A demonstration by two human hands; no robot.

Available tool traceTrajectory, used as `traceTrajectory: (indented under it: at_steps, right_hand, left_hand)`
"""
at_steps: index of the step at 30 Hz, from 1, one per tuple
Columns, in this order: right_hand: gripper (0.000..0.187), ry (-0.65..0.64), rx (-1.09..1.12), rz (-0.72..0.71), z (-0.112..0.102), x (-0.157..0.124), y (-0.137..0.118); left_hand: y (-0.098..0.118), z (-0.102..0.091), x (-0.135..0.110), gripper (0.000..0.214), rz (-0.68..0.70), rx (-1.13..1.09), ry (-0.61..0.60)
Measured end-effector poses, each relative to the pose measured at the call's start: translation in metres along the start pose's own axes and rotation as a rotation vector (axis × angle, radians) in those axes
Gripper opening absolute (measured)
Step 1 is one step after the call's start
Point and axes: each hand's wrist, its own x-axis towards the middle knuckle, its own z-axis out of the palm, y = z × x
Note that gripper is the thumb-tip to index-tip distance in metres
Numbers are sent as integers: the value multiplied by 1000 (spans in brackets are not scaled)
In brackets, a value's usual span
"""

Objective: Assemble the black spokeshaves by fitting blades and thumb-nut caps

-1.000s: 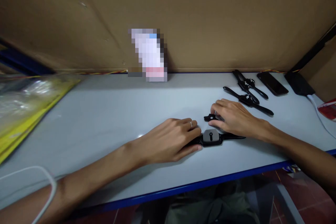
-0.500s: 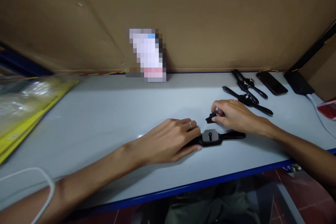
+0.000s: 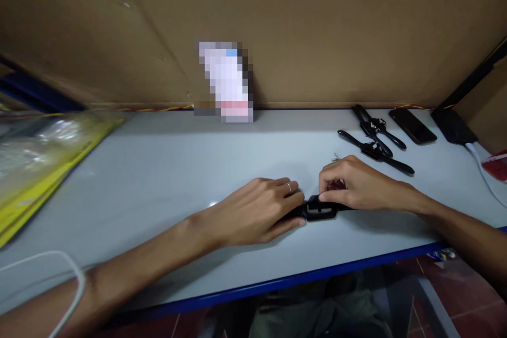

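Observation:
A black spokeshave (image 3: 324, 215) lies flat near the front of the table, its grey blade partly showing. My left hand (image 3: 273, 208), with a ring on one finger, is closed around its left handle. My right hand (image 3: 348, 182) pinches a small black lever cap (image 3: 313, 199) between thumb and fingers, over the blade at the middle of the spokeshave. The cap seems to touch the body, though my fingers partly hide it. The right handle is mostly behind my right hand. Just beyond that hand lies a small silvery screw (image 3: 336, 157).
Several more black spokeshaves (image 3: 372, 151) lie at the back right, near a phone (image 3: 414, 125) and a black device (image 3: 453, 125) with a white cable. Yellow, plastic-wrapped packages (image 3: 51, 161) lie at left. A blurred-out upright object (image 3: 227, 82) leans on the cardboard wall. Another white cable (image 3: 75, 269) crosses my left forearm.
My right hand has brought the lever cap down and toward me, from behind the spokeshave onto its blade. The screw has come into view. My left hand keeps its hold.

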Motion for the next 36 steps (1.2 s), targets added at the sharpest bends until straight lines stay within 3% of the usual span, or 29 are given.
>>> traceTrajectory:
  at_steps: [2,4,8,10,13,16,21,27,36]
  right_hand:
    - [14,-20,-9,-37,3,1,-1]
    - [17,41,-24,-56,0,2,0]
    - [28,426,-187,20,-24,1,11]
    - [26,506,-315,86,-38,-1,23]
    - [19,392,-423,173,-50,-2,40]
    - [12,298,-479,201,-47,0,49]
    - [30,150,-561,110,-29,5,49]
    - [20,155,-492,78,-17,10,58]
    - [15,153,-480,67,-17,8,55]
  left_hand:
    - [0,0,0,31,-3,-5,-2]
    - [0,1,0,31,-4,-9,-5]
    - [0,1,0,29,-10,-17,-13]
    - [0,1,0,28,-11,-29,-14]
    - [0,0,0,28,-8,-37,-8]
    - [-1,0,0,29,-3,-34,-6]
    - [-1,-1,0,30,-5,-23,-12]
    - [-1,0,0,29,-2,-26,-8]
    - [0,-1,0,31,1,-18,-5]
